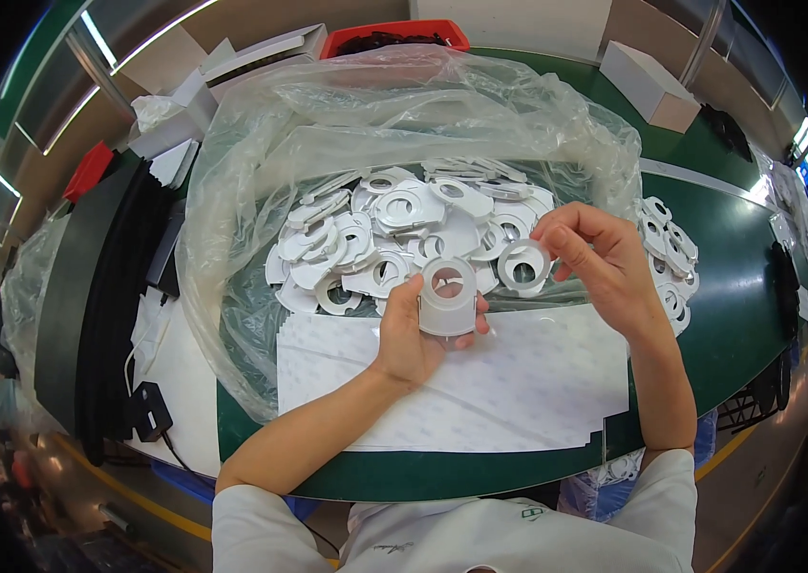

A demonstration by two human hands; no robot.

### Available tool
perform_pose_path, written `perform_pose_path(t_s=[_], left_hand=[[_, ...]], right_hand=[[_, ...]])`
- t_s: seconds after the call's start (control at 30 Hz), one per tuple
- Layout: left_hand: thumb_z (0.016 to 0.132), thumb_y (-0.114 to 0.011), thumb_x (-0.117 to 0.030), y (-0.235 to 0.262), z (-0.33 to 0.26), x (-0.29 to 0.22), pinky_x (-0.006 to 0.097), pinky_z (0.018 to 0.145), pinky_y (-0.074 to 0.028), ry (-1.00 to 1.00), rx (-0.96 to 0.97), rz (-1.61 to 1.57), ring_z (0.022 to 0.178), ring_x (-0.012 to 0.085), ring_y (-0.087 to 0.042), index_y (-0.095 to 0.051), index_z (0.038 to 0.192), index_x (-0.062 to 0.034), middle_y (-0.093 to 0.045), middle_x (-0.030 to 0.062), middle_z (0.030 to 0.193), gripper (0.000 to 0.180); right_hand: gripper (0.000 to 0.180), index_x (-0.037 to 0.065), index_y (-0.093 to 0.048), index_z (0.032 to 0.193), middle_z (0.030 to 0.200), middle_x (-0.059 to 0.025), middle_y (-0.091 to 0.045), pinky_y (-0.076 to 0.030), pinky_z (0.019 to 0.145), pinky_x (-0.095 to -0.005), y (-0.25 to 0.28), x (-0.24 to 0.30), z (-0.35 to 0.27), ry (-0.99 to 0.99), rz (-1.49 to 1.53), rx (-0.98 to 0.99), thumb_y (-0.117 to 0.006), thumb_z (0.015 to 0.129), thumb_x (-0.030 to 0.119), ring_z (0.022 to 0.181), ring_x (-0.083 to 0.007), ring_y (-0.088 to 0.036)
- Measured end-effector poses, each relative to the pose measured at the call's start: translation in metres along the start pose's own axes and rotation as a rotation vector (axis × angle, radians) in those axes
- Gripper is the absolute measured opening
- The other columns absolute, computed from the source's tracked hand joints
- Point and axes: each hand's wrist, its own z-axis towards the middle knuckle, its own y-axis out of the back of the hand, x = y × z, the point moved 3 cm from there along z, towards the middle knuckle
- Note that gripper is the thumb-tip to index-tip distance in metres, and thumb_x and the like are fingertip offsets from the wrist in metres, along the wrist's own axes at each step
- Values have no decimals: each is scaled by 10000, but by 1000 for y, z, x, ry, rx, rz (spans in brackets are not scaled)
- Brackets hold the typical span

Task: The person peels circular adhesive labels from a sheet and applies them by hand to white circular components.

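My left hand (402, 336) is closed around a white plastic plate (448, 318) with a rounded top and a large round hole, held upright over the paper. To its right, my right hand (609, 272) pinches a thin whitish ring (503, 266) between thumb and fingertips. The ring hangs apart from the plate, close to the heap. Beyond both hands lies a heap of similar white plates (328, 246), stacked loosely and overlapping. Beneath my left wrist, large white backing sheets (519, 406) with a faint pattern lie on the green table (733, 277).
A crumpled clear plastic bag (223, 191) surrounds the heap. More white plates (671, 253) sit at the right. At the back are a red bin (461, 34) and a white box (648, 86). Black panels (89, 306) and a black adapter (150, 411) with a cable stand left.
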Motion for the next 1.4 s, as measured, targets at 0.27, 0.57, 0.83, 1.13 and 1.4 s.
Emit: perform_pose_path(t_s=[0.27, 0.57, 0.83, 1.13, 1.4], left_hand=[[917, -488, -398, -5, 2, -3, 278, 550, -417, 13, -25, 142, 777, 193, -603, -466, 1243, -41, -602, 115, 932, 484], [939, -442, -453, -7, 0, -2, 278, 572, -420, 12, -28, 224, 783, 179, -599, -473, 1250, -47, -596, 97, 942, 512], [968, -145, -597, -3, 5, 1, 293, 591, -420, 52, 32, 82, 799, 192, -592, -504, 1183, -67, -591, 94, 973, 676], [983, -124, -566, -2, 6, 3, 307, 601, -435, 47, 10, 82, 813, 197, -597, -504, 1177, -74, -590, 90, 974, 650], [982, -123, -568, 0, 7, 3, 313, 612, -438, 43, 27, 92, 830, 199, -601, -497, 1192, -71, -597, 96, 990, 656]], right_hand=[[273, 20, -633, 918, 797, 13, -604, -442, 594, -194, 4, 1, 3, 8, 68, -52, -630, 914, 293, 724, -38, -524], [191, 25, -637, 926, 848, 4, -612, -449, 628, -201, -12, -9, 2, -24, 92, -25, -651, 893, 212, 770, -42, -537], [146, -8, -612, 910, 929, -55, -566, -470, 509, -205, -54, -48, 0, -84, 262, 85, -655, 867, 125, 643, -99, -590], [202, -34, -615, 934, 833, -74, -638, -448, 494, -217, -60, -61, 1, -184, 310, 33, -663, 872, 153, 608, -80, -547], [198, -34, -617, 934, 804, -64, -639, -443, 489, -215, -61, -63, 1, -189, 312, 47, -660, 875, 149, 595, -75, -541]])
